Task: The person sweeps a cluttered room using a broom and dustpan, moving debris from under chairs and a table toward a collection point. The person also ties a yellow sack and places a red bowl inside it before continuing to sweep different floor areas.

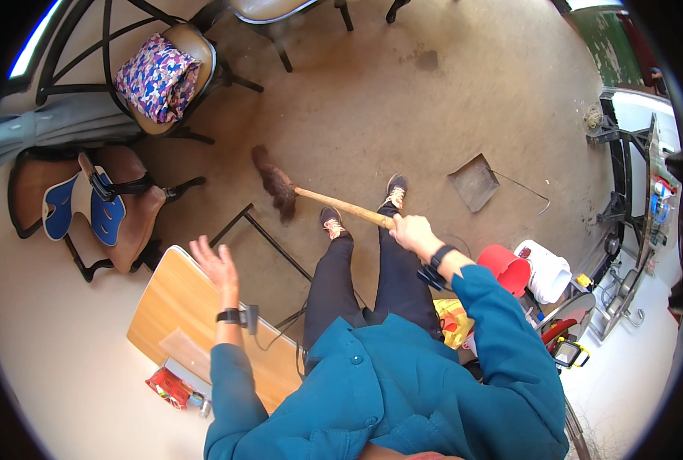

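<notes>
My right hand (415, 236) grips the upper end of a wooden broom handle (344, 206). The handle slants left and away from me to a dark brown bristle head (274, 183), which rests on the concrete floor ahead of my left shoe. My left hand (218, 264) is raised beside the edge of a wood-topped folding table (172, 293), fingers apart and holding nothing. A metal dustpan (474, 183) with a long thin wire handle lies on the floor to the right of my feet.
At left stands a brown leather armchair (126, 215) with a blue-and-white pad (83, 201). Behind it, a chair (196, 49) bears a patterned cushion (157, 77). Close on my right are a red bucket (503, 267), a white bucket (542, 270) and a yellow bag (455, 322).
</notes>
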`<action>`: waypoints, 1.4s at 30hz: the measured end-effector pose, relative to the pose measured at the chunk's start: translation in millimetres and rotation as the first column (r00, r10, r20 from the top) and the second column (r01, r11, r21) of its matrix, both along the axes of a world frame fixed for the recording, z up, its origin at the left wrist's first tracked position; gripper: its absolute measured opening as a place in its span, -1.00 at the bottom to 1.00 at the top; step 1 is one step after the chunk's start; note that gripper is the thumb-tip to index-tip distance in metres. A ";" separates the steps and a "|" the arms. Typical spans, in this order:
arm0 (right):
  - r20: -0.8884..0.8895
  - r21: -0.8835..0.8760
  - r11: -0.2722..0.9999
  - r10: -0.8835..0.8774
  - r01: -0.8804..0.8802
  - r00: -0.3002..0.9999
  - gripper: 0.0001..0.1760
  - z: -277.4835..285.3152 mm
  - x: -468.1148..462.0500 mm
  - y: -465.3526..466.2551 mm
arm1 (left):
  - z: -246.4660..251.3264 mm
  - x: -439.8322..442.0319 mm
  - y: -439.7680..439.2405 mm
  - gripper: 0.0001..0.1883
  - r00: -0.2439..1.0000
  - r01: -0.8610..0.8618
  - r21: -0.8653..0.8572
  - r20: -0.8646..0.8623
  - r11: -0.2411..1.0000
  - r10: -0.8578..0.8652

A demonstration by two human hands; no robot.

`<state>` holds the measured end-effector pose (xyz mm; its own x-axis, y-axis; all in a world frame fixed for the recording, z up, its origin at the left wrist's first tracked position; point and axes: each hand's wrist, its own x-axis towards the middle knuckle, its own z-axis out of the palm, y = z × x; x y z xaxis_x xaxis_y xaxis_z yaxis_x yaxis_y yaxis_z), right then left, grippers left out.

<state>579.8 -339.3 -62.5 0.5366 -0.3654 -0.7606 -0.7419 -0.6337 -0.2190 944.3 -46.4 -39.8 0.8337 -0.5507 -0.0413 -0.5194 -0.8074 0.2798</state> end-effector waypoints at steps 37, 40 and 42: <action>-0.014 -0.141 0.705 -0.704 0.695 0.711 -0.56 3.0 -171.8 -322.5 | 55.7 -210.8 -407.3 -0.73 0.509 0.315 -0.140 -0.810 0.939 -0.291; -0.057 -0.031 0.548 -0.836 0.836 0.546 -0.54 33.2 -206.5 -341.3 | 55.2 -187.3 -450.8 -0.73 0.479 0.370 -0.149 -0.815 0.917 -0.326; -0.174 0.068 0.288 -0.939 0.955 0.296 -0.59 59.8 -235.0 -344.1 | 52.5 -171.1 -487.0 -0.73 0.470 0.416 -0.106 -0.825 0.903 -0.314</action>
